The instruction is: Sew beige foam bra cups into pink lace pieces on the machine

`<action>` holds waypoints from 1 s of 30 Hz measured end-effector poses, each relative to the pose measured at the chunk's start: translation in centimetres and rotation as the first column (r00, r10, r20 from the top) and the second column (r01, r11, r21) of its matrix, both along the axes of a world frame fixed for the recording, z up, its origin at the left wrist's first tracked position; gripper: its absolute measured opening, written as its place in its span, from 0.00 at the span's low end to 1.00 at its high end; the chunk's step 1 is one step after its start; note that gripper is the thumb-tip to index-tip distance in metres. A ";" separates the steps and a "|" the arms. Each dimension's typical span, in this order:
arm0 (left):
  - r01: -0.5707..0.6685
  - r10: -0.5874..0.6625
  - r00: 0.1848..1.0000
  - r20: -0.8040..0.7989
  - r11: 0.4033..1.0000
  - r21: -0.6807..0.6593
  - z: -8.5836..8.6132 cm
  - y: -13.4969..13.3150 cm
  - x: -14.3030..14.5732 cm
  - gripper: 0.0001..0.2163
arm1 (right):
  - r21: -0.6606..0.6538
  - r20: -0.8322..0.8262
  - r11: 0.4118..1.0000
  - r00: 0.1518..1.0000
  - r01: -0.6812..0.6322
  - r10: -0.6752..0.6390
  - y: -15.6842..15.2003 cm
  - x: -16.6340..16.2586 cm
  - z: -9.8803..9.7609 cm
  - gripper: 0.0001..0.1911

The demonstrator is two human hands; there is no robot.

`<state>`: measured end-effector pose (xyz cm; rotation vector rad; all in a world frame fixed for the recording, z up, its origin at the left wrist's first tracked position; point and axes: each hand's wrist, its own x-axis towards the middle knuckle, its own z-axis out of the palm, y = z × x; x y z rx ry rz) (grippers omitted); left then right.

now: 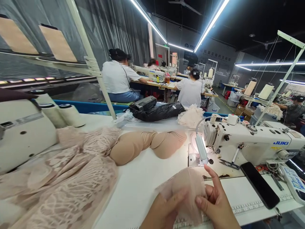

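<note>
Between my two hands is a sheer beige fabric piece [188, 184], held up just in front of the sewing machine's needle area. My left hand [164, 206] grips its left side, thumb lying across the cloth. At its right edge my right hand [214, 198] pinches the fabric, with the index finger raised toward the lamp. The white sewing machine [250, 138] stands beyond, its small lamp [201, 148] lit over the metal needle plate [193, 160]. Stacks of beige bra cups [128, 148] lie behind my hands on the white table [135, 184].
Patterned lace fabric [78, 184] is heaped at the left. Thread snips [230, 163] and a black phone [259, 184] lie on the right. Thread cones [69, 114] stand by another machine [23, 133]. A black plastic bag [159, 113] is behind the table; several people sit farther off.
</note>
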<state>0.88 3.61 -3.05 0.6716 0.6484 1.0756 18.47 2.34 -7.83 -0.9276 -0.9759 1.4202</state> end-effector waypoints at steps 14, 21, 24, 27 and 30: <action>-0.100 0.099 0.995 -0.029 0.994 -0.041 0.3 1.6 1.2 0.18 | 0.028 -0.035 0.994 0.993 0.110 -0.109 0.4 -0.1 -1.5 0.55; -0.032 0.032 0.999 -0.005 0.997 -0.067 0.7 1.5 2.0 0.20 | 0.037 0.031 0.988 0.988 0.152 -0.154 0.6 0.4 -1.3 0.53; 0.003 -0.003 1.000 -0.004 0.994 -0.107 1.2 1.9 2.3 0.19 | 0.053 0.027 0.992 0.993 0.113 -0.115 0.3 0.7 -1.9 0.55; 0.008 -0.013 0.999 -0.046 0.995 -0.099 1.3 2.5 1.6 0.19 | 0.073 0.034 0.996 0.999 -0.042 0.039 -0.2 1.8 -2.5 0.61; 0.145 -0.101 0.964 -0.246 0.975 0.167 0.2 3.1 -0.1 0.21 | 0.133 0.251 0.973 0.956 -0.191 0.153 0.0 4.0 -2.0 0.56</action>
